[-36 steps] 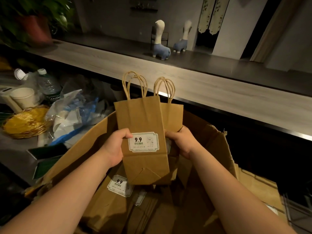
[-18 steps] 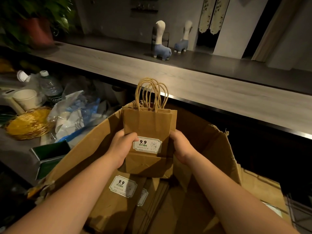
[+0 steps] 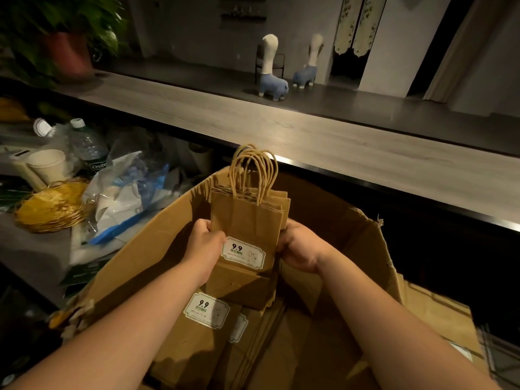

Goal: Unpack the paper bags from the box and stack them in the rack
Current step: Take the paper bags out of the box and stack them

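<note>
Bags (image 3: 247, 220) above box (image 3: 157, 249), basket (image 3: 50, 206) to its left.

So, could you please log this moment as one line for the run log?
phase: unpacking | left hand: grips bag stack | right hand: grips bag stack | stack: upright above box | more bags: in box | rack: unseen

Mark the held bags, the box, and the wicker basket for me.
held bags (image 3: 244, 220), head view, plain front above the label
box (image 3: 157, 249), head view, left flap
wicker basket (image 3: 53, 206), head view, woven rim
</note>
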A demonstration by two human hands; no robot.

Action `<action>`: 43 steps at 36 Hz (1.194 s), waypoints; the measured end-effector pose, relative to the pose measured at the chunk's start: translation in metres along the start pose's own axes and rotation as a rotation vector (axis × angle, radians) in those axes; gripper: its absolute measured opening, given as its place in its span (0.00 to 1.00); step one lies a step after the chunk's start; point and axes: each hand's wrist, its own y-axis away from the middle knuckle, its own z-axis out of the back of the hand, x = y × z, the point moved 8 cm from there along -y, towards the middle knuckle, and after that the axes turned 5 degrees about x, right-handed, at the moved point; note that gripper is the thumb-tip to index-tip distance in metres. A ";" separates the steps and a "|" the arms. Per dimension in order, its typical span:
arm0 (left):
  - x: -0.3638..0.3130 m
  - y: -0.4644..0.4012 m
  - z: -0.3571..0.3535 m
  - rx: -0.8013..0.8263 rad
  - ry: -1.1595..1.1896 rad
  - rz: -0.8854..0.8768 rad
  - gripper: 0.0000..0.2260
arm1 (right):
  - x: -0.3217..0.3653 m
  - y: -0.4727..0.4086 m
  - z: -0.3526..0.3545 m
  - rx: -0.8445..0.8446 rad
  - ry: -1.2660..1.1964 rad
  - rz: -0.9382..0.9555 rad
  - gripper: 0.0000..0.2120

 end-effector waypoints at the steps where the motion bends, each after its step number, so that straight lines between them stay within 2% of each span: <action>1: 0.002 0.000 -0.001 0.007 0.003 0.015 0.09 | -0.002 0.000 0.003 0.004 0.024 -0.010 0.29; 10: 0.007 -0.003 0.000 0.006 0.031 0.063 0.08 | -0.010 0.000 -0.003 0.141 0.282 -0.096 0.38; 13: 0.005 -0.003 -0.001 0.012 0.031 0.037 0.11 | -0.010 -0.005 -0.001 0.041 0.355 -0.063 0.29; 16: -0.002 -0.002 0.001 0.020 0.082 -0.001 0.15 | -0.006 -0.006 -0.004 -0.036 0.178 0.036 0.19; 20: -0.018 0.000 0.007 0.072 0.178 -0.089 0.19 | 0.011 -0.001 -0.010 -0.009 0.149 0.216 0.17; 22: -0.021 0.000 0.005 0.122 0.165 -0.098 0.19 | 0.014 0.001 -0.009 -0.021 0.183 0.234 0.17; 26: -0.007 0.004 -0.009 0.216 -0.032 -0.014 0.14 | 0.009 0.001 -0.007 -0.042 0.485 0.143 0.17; 31: 0.014 0.005 -0.015 0.326 -0.177 0.106 0.13 | -0.016 0.003 0.000 0.022 0.728 -0.136 0.16; 33: 0.019 0.006 -0.015 0.349 -0.218 0.134 0.14 | -0.024 0.005 0.005 -0.008 0.726 -0.217 0.16; 36: 0.020 0.005 -0.016 0.344 -0.230 0.127 0.15 | -0.027 0.004 0.007 -0.036 0.718 -0.234 0.16; 43: -0.005 0.006 -0.016 0.277 -0.157 -0.015 0.15 | 0.002 0.009 0.008 -0.158 0.447 -0.031 0.15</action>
